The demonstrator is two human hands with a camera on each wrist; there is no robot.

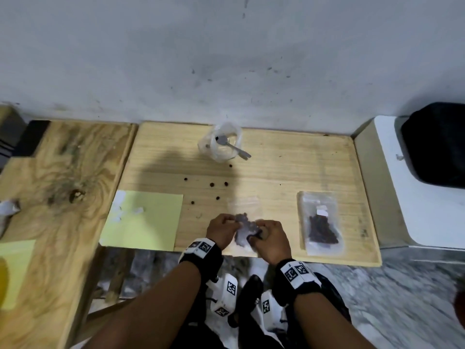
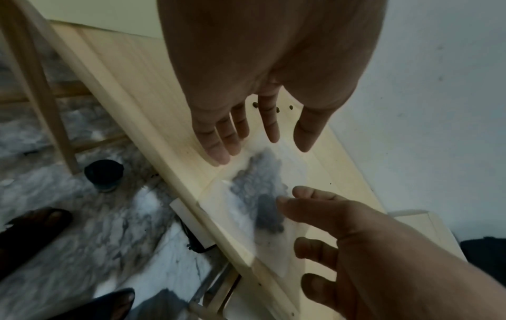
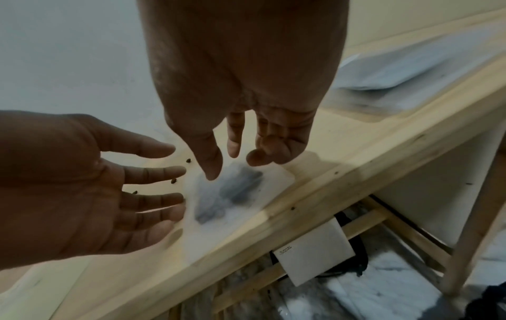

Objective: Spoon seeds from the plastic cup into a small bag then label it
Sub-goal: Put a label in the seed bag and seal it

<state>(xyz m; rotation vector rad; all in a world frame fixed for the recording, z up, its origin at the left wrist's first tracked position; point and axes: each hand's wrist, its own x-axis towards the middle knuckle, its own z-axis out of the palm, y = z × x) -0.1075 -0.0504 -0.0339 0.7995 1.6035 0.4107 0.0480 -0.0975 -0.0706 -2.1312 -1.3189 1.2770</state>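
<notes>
Two hands hover low over a small clear bag (image 1: 245,229) of dark seeds lying flat at the near edge of the tabletop (image 1: 289,172). The left hand (image 1: 221,229) and right hand (image 1: 270,239) flank it, and in the wrist views the fingers (image 2: 219,140) of both are spread wide and loose, holding nothing; whether any fingertip touches the plastic I cannot tell. My guess is they are placed either side so as to flatten the fill or press the bag's mouth closed before a label goes on. Farther back, near the wall, stands the plastic cup (image 1: 221,143) with the spoon (image 1: 232,147) resting in it, handle leaning out to the right, parked where it won't be knocked. Several stray seeds (image 1: 212,184) dot the wood between cup and bag, likely spilled in spooning. To the left lies a yellow sheet (image 1: 146,220) carrying small white labels (image 1: 138,210), within easy reach. To the right sits a second bag (image 1: 320,222), already filled and labelled.
</notes>
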